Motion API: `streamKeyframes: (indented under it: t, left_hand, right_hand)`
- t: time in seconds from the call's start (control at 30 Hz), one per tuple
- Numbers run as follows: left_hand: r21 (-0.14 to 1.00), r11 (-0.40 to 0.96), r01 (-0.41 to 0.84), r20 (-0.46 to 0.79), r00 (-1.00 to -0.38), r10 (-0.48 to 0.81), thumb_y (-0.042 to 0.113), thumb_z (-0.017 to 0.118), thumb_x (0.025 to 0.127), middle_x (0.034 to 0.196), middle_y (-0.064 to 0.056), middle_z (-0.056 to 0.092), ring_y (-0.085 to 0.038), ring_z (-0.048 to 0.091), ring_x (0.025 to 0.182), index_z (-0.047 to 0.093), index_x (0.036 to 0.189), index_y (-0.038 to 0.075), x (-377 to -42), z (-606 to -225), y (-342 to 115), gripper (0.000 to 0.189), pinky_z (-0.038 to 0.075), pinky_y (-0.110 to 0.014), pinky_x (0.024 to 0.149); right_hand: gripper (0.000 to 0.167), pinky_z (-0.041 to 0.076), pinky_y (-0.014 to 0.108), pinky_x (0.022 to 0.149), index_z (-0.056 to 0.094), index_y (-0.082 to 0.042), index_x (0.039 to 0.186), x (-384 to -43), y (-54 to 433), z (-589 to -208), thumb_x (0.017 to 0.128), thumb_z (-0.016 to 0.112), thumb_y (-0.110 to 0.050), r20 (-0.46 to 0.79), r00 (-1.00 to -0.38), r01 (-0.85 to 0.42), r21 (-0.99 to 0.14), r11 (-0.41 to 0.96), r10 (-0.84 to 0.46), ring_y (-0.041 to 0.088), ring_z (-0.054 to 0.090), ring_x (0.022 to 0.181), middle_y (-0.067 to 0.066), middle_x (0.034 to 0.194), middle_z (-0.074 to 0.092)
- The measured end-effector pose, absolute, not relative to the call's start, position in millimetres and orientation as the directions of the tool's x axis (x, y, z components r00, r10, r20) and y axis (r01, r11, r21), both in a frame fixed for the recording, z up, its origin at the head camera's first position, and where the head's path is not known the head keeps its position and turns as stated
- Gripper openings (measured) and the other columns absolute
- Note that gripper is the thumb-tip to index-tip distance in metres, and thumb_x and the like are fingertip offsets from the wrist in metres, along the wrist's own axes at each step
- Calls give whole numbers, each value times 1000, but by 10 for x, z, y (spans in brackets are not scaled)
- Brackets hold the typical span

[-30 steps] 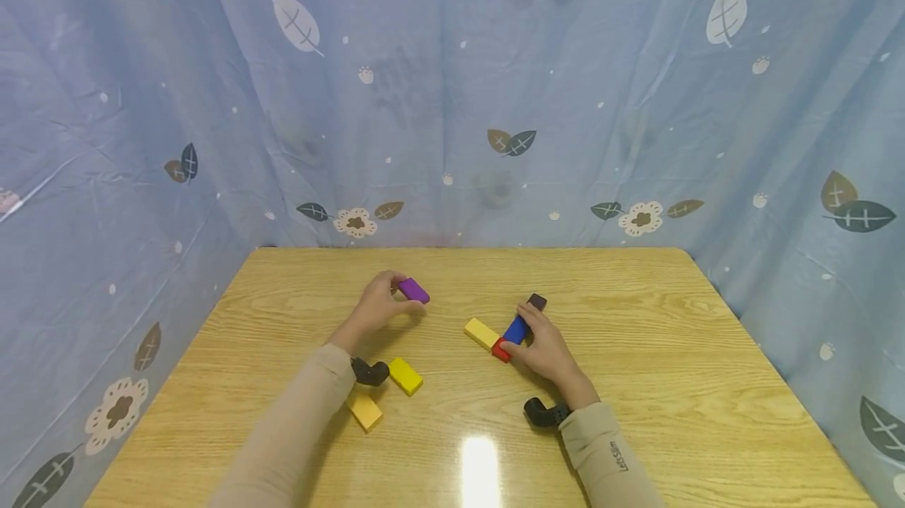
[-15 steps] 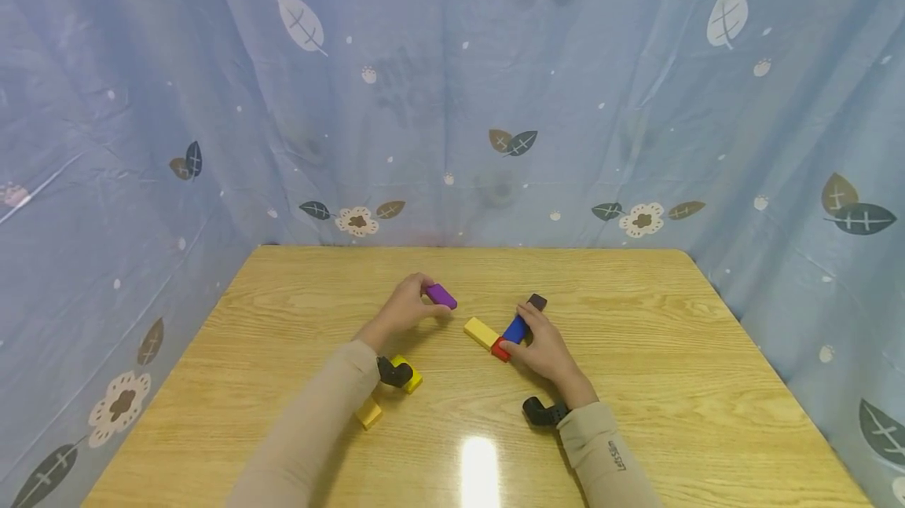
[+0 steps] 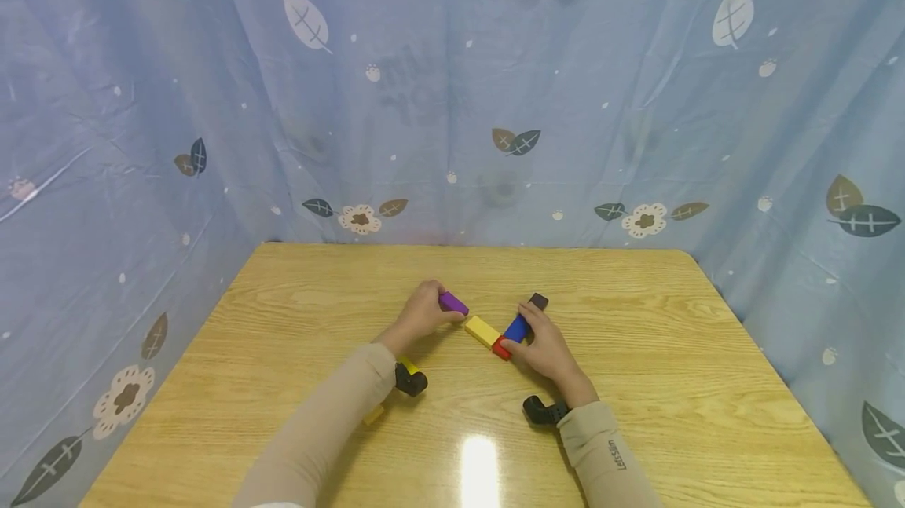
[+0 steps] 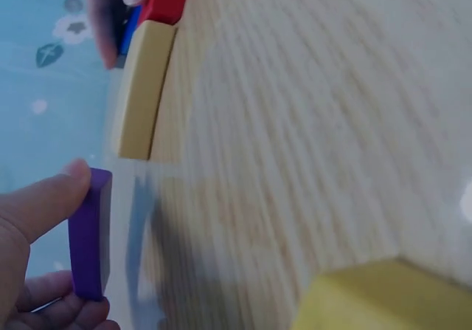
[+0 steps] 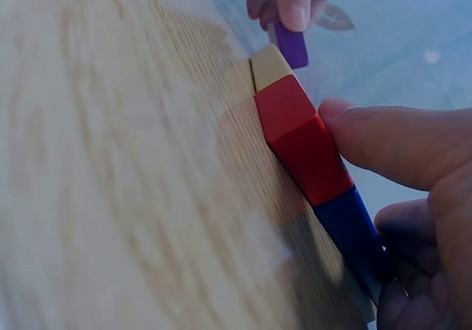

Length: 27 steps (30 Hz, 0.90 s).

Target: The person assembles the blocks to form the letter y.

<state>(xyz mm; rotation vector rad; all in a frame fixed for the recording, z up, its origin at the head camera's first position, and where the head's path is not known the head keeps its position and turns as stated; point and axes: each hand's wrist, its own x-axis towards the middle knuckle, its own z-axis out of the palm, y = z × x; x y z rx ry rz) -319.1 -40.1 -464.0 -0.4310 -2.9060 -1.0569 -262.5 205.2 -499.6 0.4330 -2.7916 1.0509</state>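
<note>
My left hand (image 3: 422, 313) pinches a purple block (image 3: 454, 303) between thumb and fingers. In the left wrist view the purple block (image 4: 88, 241) stands on edge, close to the end of a pale yellow block (image 4: 145, 94); whether it touches the table is unclear. That pale yellow block (image 3: 483, 331) meets a red block (image 3: 501, 348), where the row turns a corner. From there a blue block (image 3: 517, 329) and a dark block (image 3: 540, 301) run up to the right. Over the blue block, my right hand (image 3: 550, 349) has its thumb at the red block and curled fingers at the far side.
Behind my left wrist a bright yellow block (image 3: 409, 367) is mostly covered. An orange-yellow block (image 3: 373, 414) shows partly under the left sleeve. Black wrist cameras (image 3: 543, 411) jut inward from both wrists. A blue patterned curtain (image 3: 452, 100) hangs beyond the wooden table (image 3: 636, 296).
My left hand has carried the purple block rightward to the free end of the pale yellow block. Its forearm now covers more of the two loose yellow blocks. My right hand stays in place.
</note>
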Motion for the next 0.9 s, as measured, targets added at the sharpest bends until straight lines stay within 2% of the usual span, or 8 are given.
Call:
streamKeyframes:
  t: [0.3, 0.63, 0.9]
  left_hand:
    - [623, 735, 268, 108, -960, 259, 31, 81, 74, 94, -9, 55, -18, 50, 80, 56, 104, -3, -3184, -4699, -344, 52, 46, -27, 69]
    - [556, 775, 299, 115, -952, 285, 33, 82, 74, 98, -10, 56, -18, 51, 84, 55, 107, -3, -3188, -4720, -320, 55, 47, -30, 76]
    - [560, 768, 311, 109, -946, 304, 31, 82, 73, 97, -10, 56, -19, 52, 85, 55, 106, -3, -3188, -4705, -307, 55, 48, -31, 77]
  right_hand:
    - [77, 34, 54, 107, 40, 4, 141, -2618, 2058, -5004, 83, 72, -34, 227, -948, -317, -623, 716, -222, 43, 31, 136, 23, 149, 33]
    - [78, 33, 54, 108, 39, 3, 141, -2623, 2057, -4997, 83, 72, -36, 210, -953, -303, -632, 713, -220, 42, 30, 137, 21, 150, 33]
    - [77, 34, 53, 108, 40, 3, 141, -2631, 2057, -5003, 83, 73, -35, 214, -953, -303, -627, 718, -215, 42, 31, 137, 21, 150, 33]
